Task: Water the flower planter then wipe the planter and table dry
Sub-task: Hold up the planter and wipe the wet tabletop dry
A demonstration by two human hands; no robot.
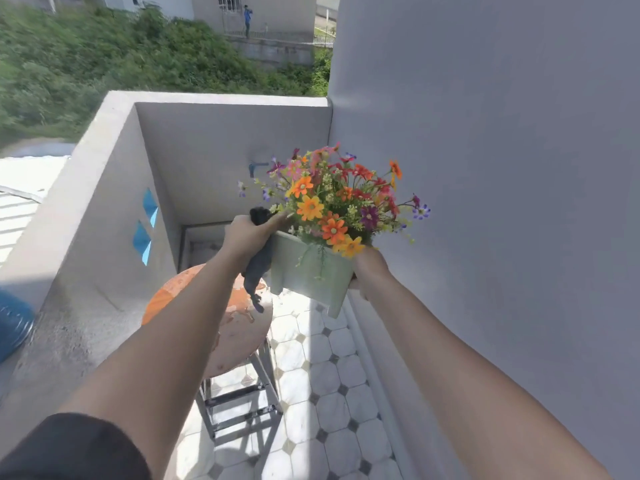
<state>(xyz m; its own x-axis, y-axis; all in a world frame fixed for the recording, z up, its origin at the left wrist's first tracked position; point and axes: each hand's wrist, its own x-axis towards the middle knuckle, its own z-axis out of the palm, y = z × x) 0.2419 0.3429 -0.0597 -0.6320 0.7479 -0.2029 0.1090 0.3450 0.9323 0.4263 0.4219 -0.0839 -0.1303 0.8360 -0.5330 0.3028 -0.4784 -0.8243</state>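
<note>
A pale green box planter (311, 275) full of orange, red and purple flowers (332, 202) is lifted in the air, tilted, above the round table. My right hand (367, 268) grips its right side. My left hand (247, 237) is closed on a dark cloth (258, 268) pressed against the planter's left side; the cloth's tail hangs down. Below them stands the small round table (239, 323), its orange top worn pale, on a metal frame.
A grey parapet wall (114, 188) with blue diamond openings runs on the left; a tall grey wall (502, 168) closes the right. A blue tap (254, 167) sticks out of the back wall. The floor is white tile (325, 375). A blue barrel edge (14, 323) shows far left.
</note>
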